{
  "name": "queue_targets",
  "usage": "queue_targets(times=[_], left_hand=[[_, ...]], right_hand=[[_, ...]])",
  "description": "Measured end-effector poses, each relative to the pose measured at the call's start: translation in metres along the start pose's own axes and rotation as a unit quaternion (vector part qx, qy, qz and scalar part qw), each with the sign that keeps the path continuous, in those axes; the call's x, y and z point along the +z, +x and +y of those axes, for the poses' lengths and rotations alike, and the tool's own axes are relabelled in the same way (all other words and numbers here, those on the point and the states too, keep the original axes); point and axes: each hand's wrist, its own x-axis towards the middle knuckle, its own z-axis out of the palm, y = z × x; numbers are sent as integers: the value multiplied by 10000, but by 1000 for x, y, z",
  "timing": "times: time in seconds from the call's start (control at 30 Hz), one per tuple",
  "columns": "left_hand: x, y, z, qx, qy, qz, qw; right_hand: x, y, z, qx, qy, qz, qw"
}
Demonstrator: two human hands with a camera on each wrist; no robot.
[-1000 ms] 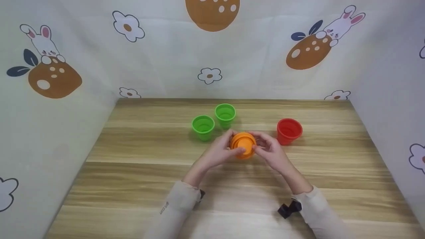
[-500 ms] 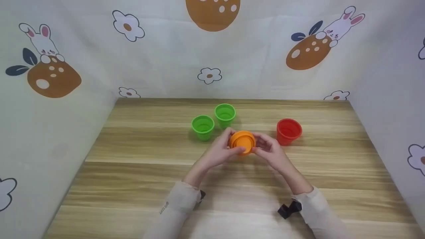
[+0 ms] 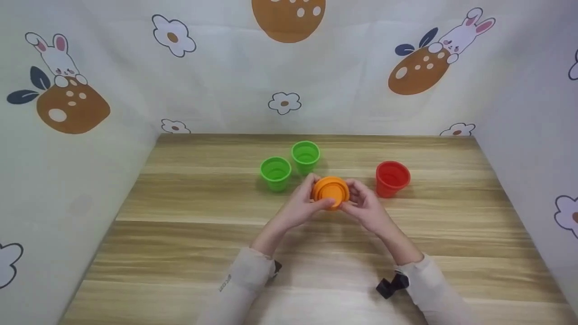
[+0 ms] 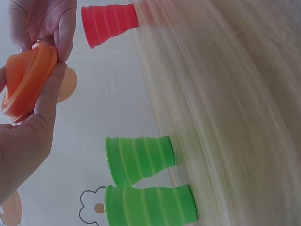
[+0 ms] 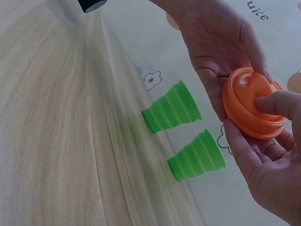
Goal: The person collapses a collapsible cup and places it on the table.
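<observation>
An orange collapsible cup [image 3: 331, 188], folded down to a flat ringed disc, is held above the table between both hands. My left hand [image 3: 300, 205] grips its left side, with the thumb on its face. The right hand [image 3: 368, 207] holds the opposite side, fingers curled behind it and thumb at the lower rim. In the right wrist view the orange cup [image 5: 251, 101] shows a thumb pressed on its middle. Two green ribbed cups [image 3: 276, 174] [image 3: 305, 155] stand upright beyond the left hand. A red cup [image 3: 393, 178] stands upright right of the right hand.
The wood-grain table [image 3: 189, 253] meets a patterned cloth wall [image 3: 226, 81] at the back, with more cloth along both sides. Black wrist devices [image 3: 392, 285] sit at the sleeve cuffs.
The orange cup has risen slightly and its face has tipped more toward the head camera. The right thumb has slid down to its lower rim. The green and red cups stay put.
</observation>
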Motion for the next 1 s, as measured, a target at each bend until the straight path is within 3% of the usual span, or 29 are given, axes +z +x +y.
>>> queue_targets(times=[0.37, 0.53, 0.83, 1.0], left_hand=[[0, -1, 0, 34, 36, -124, 9999], [-2, -1, 1, 4, 59, 10, 10000], [-1, -2, 1, -75, -304, 169, 9994], [0, -1, 2, -53, -312, 233, 9992]], right_hand=[[7, 1, -1, -237, -444, 369, 9981], [5, 0, 1, -239, -417, 253, 9985], [-1, -3, 3, -260, -123, -287, 9992], [2, -4, 1, -276, -84, -186, 9994]])
